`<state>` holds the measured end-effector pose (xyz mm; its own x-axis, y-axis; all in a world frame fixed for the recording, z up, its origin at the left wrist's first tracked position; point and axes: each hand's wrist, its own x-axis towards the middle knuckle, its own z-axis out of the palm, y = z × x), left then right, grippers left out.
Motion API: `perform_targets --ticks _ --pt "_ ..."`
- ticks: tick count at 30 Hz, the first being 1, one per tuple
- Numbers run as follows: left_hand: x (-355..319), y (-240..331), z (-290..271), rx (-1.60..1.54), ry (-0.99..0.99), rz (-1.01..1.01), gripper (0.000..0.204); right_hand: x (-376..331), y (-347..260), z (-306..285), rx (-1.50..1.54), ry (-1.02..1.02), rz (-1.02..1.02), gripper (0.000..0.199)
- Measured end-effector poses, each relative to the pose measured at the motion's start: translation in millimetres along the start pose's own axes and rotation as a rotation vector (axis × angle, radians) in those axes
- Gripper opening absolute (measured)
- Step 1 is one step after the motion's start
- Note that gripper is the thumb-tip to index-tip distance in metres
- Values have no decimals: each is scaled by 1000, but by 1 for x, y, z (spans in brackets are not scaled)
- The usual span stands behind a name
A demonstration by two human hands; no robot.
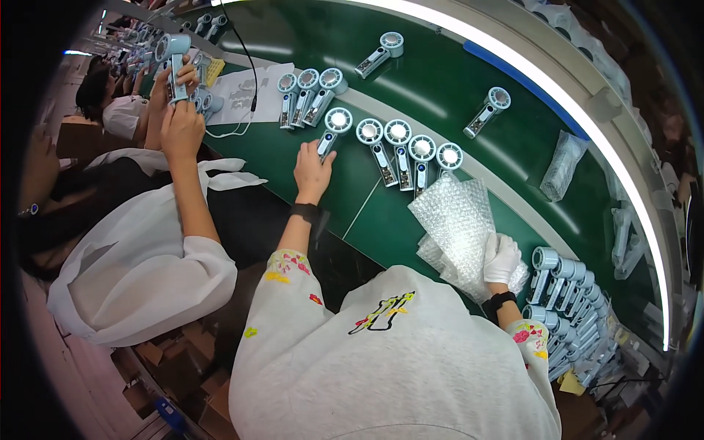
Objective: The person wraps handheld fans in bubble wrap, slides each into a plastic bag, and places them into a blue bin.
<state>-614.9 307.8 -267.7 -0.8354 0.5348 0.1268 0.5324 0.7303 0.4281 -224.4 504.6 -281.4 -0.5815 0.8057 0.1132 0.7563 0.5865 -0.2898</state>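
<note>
Sweatshirt [396, 367] lay nearest; left hand [313, 174] sensibly gripped a likely light fan [339, 119] by its handle [327, 142]; right hand [501, 259] touched bubble wrap [458, 213], grip unclear.

On the table [396, 229], 3 fans [308, 79] lie left of 4 fans [397, 133], 1 fan [338, 121] between. Bubble wrap [462, 220] lies right of them, at the right hand [502, 258]. 2 fans [499, 99] lie farther back.
</note>
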Motion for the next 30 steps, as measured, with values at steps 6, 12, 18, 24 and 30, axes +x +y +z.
perform_targets --ticks 6,12,18,24,30 --pt "93 -11 47 9 -69 106 48 3 -6 0 39 13 20 20" --pt "38 57 63 -285 269 -25 63 5 -2 -7 49 7 63 18" --pt "-60 145 73 -232 -104 -236 92 7 -6 -8 74 -28 71 17" --pt "-33 163 70 -3 -187 -367 92 7 -1 -1 38 -5 53 19" --pt "-35 156 75 62 -125 -419 89 2 -2 -1 32 21 30 20"
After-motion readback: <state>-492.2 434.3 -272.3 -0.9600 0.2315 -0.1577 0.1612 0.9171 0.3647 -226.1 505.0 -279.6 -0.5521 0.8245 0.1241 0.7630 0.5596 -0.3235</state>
